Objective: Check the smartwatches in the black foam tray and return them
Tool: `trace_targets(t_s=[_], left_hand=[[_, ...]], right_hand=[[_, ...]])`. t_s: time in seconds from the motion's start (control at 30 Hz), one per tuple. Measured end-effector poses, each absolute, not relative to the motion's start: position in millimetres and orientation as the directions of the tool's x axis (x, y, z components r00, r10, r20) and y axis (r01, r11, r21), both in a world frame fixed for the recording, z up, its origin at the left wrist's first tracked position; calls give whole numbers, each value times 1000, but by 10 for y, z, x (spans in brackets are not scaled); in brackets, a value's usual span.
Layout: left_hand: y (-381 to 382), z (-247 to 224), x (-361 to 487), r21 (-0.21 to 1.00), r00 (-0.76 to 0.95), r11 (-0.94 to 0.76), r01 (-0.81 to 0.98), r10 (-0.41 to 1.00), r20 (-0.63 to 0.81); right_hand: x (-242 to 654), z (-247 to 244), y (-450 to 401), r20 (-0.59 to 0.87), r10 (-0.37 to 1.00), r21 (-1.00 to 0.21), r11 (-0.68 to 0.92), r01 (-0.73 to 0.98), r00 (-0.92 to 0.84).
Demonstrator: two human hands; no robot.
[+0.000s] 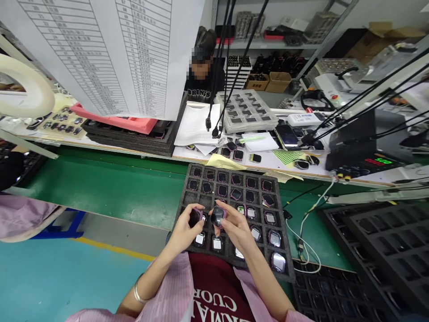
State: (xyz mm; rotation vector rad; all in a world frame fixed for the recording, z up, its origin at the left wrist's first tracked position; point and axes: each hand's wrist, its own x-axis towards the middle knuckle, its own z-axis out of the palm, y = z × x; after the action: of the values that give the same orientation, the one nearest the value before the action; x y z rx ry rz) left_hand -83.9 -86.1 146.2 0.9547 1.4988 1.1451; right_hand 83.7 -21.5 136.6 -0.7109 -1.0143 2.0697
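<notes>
One dark unit [194,218] is above the foam tray [190,198], clamped in fingers of the left hand [184,230]; the right hand [236,226] pinches a glossy unit [217,216] over the tray, just beside it. Held so close, they could knock and scratch; a slack grip could drop either onto seated units [217,243].

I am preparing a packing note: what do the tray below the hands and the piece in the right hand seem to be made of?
Tray: probably foam, matte and dark grey; its surface looks grainy and speckled.
Piece in the right hand: the dark face is probably glass or glossy plastic, since it reflects light; the purplish edge could be plastic or coated metal.
</notes>
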Motion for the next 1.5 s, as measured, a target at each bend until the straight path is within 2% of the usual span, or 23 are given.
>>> trace_targets(t_s=[0.17, 0.7, 0.83, 1.5], left_hand=[[-879, 1502, -832, 975, -198, 219, -29, 955, -221], [-882, 1493, -839, 978, -234, 201, 61, 955, -181], [-877, 1484, -838, 980, -234, 198, 13, 953, -190], [-865, 1482, -831, 975, -240, 223, 26, 948, -210]], right_hand=[[845, 1417, -215, -155, 763, -811, -461, -360, -627], [807, 1379, -235, -172, 777, -810, -461, -362, -605], [812, 1376, -235, -155, 777, -815, -450, -365, -611], [822, 1319, -217, -125, 783, -810, -435, -394, -609]])
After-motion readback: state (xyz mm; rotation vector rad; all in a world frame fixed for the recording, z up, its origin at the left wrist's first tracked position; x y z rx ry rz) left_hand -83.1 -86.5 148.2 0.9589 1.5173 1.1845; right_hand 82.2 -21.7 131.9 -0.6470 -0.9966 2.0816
